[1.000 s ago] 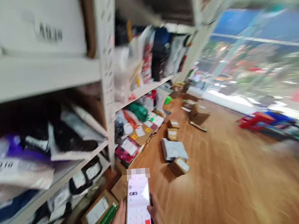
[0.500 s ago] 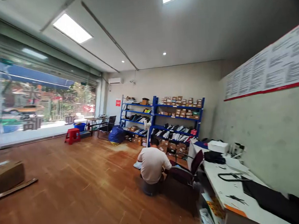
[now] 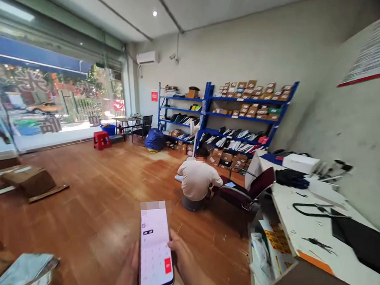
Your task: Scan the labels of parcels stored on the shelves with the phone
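Have come back into view since half a second ago, with a smartphone point(image 3: 154, 253) between left hand point(image 3: 130, 268) and right hand point(image 3: 182, 256). Grip it by both long sides, with the lit screen facing up. Hold it above the wood floor point(image 3: 99, 201), left of the left edge of the tabletop point(image 3: 308, 227). Beyond, can see a seated person point(image 3: 195, 181) beside a maroon office chair point(image 3: 236, 198).

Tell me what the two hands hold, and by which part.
A phone, held by its long sides: the left hand at its left edge, the right hand at its right edge.
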The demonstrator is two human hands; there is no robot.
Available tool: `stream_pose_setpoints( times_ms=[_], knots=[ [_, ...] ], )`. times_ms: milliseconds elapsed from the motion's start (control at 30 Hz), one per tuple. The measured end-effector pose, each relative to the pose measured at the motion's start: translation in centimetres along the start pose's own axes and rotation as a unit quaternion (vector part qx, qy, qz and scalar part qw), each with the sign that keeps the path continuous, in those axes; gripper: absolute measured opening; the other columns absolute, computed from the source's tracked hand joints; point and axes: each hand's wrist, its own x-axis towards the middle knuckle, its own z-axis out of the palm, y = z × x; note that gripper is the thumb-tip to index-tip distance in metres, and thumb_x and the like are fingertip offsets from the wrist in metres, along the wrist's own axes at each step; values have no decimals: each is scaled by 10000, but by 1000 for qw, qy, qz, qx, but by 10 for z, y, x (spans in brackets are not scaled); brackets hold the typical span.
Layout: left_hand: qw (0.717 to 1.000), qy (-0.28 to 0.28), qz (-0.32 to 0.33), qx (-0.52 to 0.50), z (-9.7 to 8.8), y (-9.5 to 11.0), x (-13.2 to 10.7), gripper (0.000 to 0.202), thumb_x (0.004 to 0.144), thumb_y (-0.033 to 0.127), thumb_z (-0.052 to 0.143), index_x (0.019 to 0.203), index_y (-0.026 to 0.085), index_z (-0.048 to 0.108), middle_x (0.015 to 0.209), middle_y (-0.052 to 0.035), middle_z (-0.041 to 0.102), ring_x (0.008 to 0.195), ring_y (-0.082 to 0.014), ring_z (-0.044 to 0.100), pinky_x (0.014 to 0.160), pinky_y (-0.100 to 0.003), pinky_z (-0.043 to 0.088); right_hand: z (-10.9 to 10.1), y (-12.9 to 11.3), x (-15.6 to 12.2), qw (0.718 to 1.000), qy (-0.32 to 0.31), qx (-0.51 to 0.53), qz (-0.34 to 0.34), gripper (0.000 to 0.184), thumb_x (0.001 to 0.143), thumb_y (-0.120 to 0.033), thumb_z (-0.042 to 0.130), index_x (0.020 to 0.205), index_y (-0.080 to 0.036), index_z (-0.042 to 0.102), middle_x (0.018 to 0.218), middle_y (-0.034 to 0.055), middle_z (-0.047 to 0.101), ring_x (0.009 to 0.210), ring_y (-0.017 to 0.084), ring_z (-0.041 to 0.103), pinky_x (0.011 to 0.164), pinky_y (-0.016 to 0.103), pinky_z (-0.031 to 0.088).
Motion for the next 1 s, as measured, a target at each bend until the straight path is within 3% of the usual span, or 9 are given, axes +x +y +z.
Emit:
stream_pose_setpoints(
  times_ms=[100, 200, 400, 567, 733, 1000],
  knots=[
    [999, 27, 25, 7, 9, 15, 39, 745, 833, 608, 481, 1466, 309, 227, 1288, -109, 581, 1095, -332, 580, 556, -308, 536, -19, -3, 38, 999, 4, 31, 33, 370, 739, -353, 532, 1055, -179, 614, 945, 38, 708, 905, 249, 611, 870, 410, 422],
    [999, 19, 22, 22, 4, 35, 77, 739, 828, 611, 487, 1455, 281, 277, 1299, -125, 571, 1039, -313, 609, 565, -302, 543, -28, -6, 77, 998, 11, 41, 50, 324, 723, -320, 538, 1009, -197, 628, 919, 17, 724, 855, 240, 621, 794, 365, 441],
    [1000, 6, 0, 10, -47, 89, 149, 683, 847, 572, 489, 1449, 343, 262, 1324, -94, 554, 933, -262, 641, 533, -283, 534, -26, 13, 167, 997, 35, 37, 54, 329, 730, -292, 542, 1029, -203, 645, 933, 15, 735, 843, 228, 622, 747, 332, 444],
    [998, -15, -24, 47, -92, 164, 208, 686, 857, 616, 419, 1448, 294, 287, 1269, -126, 584, 970, -288, 630, 532, -303, 553, -4, 32, 260, 998, 45, 36, 30, 339, 730, -298, 563, 1045, -207, 652, 959, 15, 723, 898, 238, 613, 795, 335, 438],
    [994, -47, -44, 86, -127, 235, 256, 664, 868, 631, 369, 1407, 243, 379, 1192, -144, 624, 950, -289, 637, 552, -306, 562, 15, 44, 340, 996, 71, 51, 27, 357, 737, -293, 568, 1083, -235, 637, 993, -4, 717, 866, 212, 610, 800, 318, 437],
    [995, -8, -54, 87, -158, 291, 332, 628, 881, 582, 399, 1421, 264, 357, 1295, -115, 562, 985, -292, 617, 558, -320, 566, 9, 69, 441, 994, 88, 43, 38, 402, 740, -377, 660, 1110, -238, 584, 962, 11, 701, 792, 197, 597, 721, 309, 437]
  ],
)
